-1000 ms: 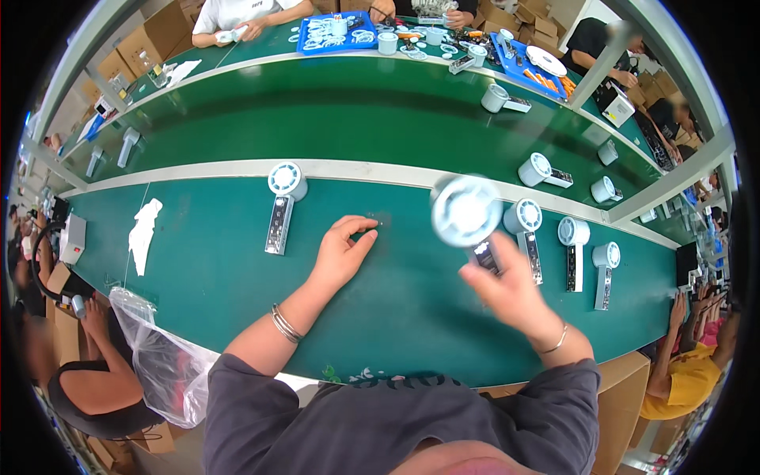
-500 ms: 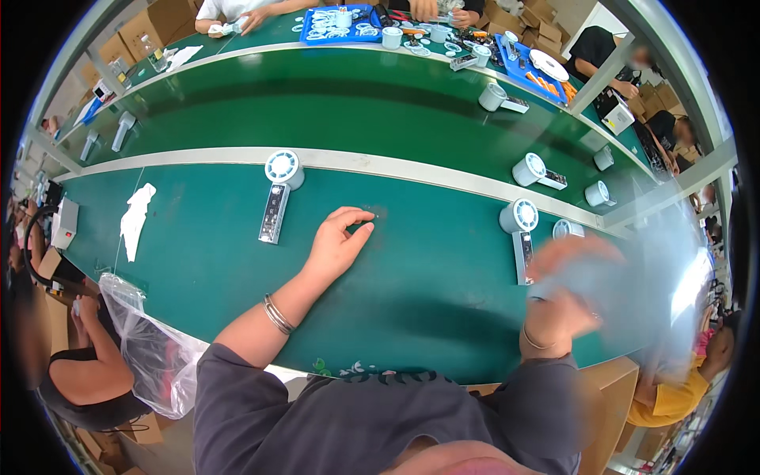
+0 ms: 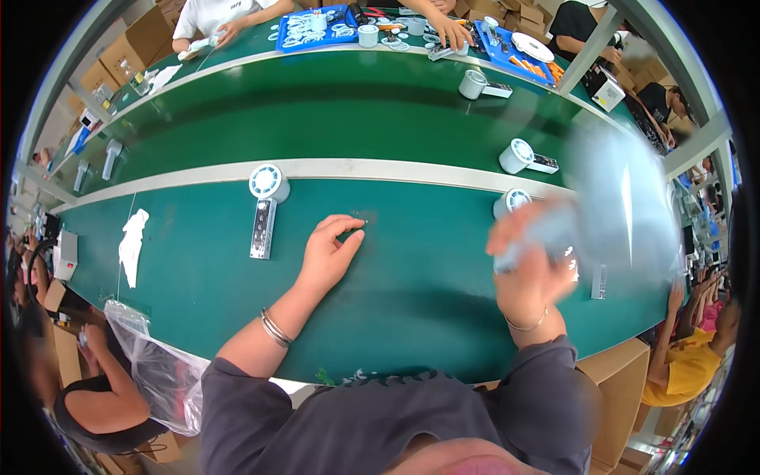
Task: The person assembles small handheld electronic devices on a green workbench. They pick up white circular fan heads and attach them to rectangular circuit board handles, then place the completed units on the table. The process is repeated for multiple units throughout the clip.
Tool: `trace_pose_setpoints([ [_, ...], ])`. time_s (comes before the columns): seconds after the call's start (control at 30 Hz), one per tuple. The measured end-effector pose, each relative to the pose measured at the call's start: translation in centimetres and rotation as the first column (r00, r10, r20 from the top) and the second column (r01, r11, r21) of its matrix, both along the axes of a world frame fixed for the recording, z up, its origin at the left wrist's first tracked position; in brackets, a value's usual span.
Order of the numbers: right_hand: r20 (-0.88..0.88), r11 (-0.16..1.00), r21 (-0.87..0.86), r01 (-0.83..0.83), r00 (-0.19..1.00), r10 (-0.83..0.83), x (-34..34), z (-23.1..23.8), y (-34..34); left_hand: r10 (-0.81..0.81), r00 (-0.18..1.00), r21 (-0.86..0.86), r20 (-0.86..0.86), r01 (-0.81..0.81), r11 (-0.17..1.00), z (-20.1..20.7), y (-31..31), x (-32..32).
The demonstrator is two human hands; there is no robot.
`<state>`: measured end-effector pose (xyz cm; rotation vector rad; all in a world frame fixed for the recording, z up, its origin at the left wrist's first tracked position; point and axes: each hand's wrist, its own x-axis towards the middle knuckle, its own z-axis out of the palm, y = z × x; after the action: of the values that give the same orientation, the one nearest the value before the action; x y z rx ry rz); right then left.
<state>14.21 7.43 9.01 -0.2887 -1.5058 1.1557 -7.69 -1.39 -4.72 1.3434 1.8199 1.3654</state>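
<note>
My left hand (image 3: 328, 249) rests low over the green bench with its fingers curled and thumb close to the index finger. A tiny dark speck shows at the fingertips, too small to name. To its left lies a handheld fan (image 3: 267, 187), its round vented head pale blue and its handle showing inner parts. My right hand (image 3: 526, 273), smeared by motion, is closed around a pale blue thing (image 3: 625, 194) with a handle-like part and a broad rounded part, too blurred to name. Behind it another vented fan head (image 3: 511, 203) is partly hidden.
A white cloth (image 3: 132, 249) lies at the left. Beyond the white ledge (image 3: 356, 168) stand more fan parts (image 3: 518, 156). Co-workers sit across by blue trays (image 3: 317, 28); another is at lower left beside a clear plastic bag (image 3: 162, 356). An open carton (image 3: 617, 396) is at lower right.
My right hand has moved a little left with the pale blue thing, whose broad part has swung up. The left hand stays almost in place. The whole view has shifted slightly.
</note>
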Motion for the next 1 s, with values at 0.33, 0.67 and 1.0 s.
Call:
trace_pose_setpoints([
  [0.33, 0.114, 0.811, -0.570, -0.131, 0.965, 0.236, -3.5, -2.3, 4.3, 0.001, 1.000, -0.012, -0.005, -0.001, 1.000, 0.0, 0.0, 0.1],
  [0.67, 0.201, 0.813, -0.574, -0.100, 0.945, 0.258, -4.6, -4.2, 5.1, 0.011, 1.000, -0.001, 0.005, -0.011, 1.000, 0.1, 0.1, 0.2],
  [1.0, 0.259, 0.796, -0.589, -0.141, 0.900, 0.351, -5.7, -3.9, 6.2, 0.002, 1.000, 0.021, -0.015, -0.002, 1.000, 0.0, 0.2, 0.1],
])
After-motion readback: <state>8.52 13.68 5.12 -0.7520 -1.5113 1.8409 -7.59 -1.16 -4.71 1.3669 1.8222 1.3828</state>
